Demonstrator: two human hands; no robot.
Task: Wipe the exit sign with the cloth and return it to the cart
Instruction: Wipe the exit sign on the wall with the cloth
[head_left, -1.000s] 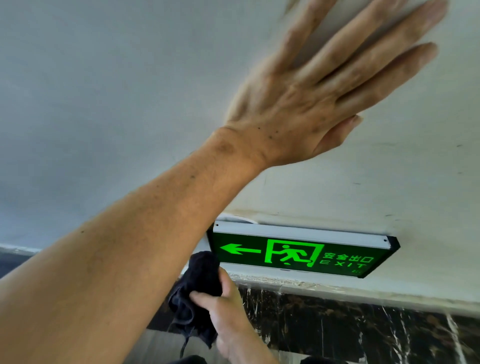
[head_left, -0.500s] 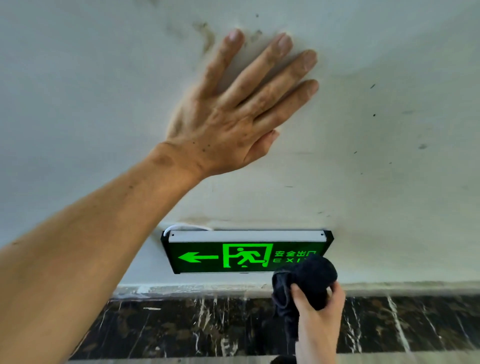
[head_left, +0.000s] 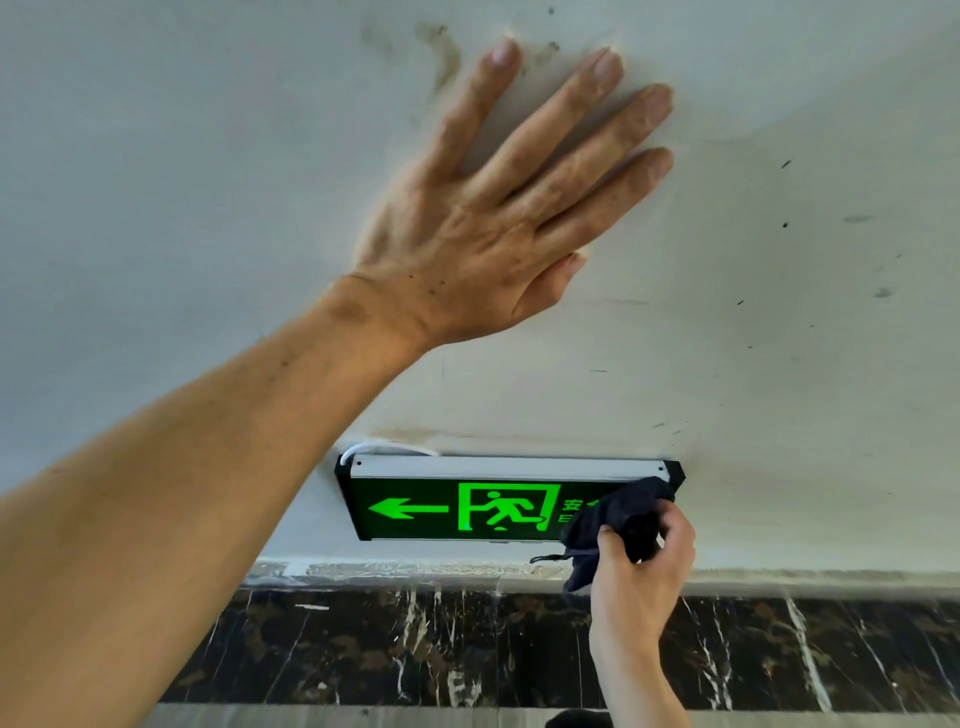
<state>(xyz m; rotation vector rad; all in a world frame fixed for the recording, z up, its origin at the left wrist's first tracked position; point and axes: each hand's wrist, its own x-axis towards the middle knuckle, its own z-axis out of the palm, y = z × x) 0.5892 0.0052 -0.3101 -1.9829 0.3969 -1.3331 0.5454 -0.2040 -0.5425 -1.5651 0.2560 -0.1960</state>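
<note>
A lit green exit sign (head_left: 457, 506) with a left arrow and a running figure is fixed low on the white wall. My right hand (head_left: 641, 564) presses a bunched dark cloth (head_left: 615, 519) against the sign's right end, hiding the lettering there. My left hand (head_left: 498, 208) lies flat on the wall above the sign, fingers spread, holding nothing. No cart is in view.
The white wall (head_left: 779, 338) carries dark specks and a brownish smear near my left fingertips. A white cable (head_left: 387, 447) loops out at the sign's top left. Below the sign runs a dark marble skirting band (head_left: 415, 649).
My right hand has carried the cloth from the sign's left end across to its right end and up onto the face. The left hand stays flat on the wall.
</note>
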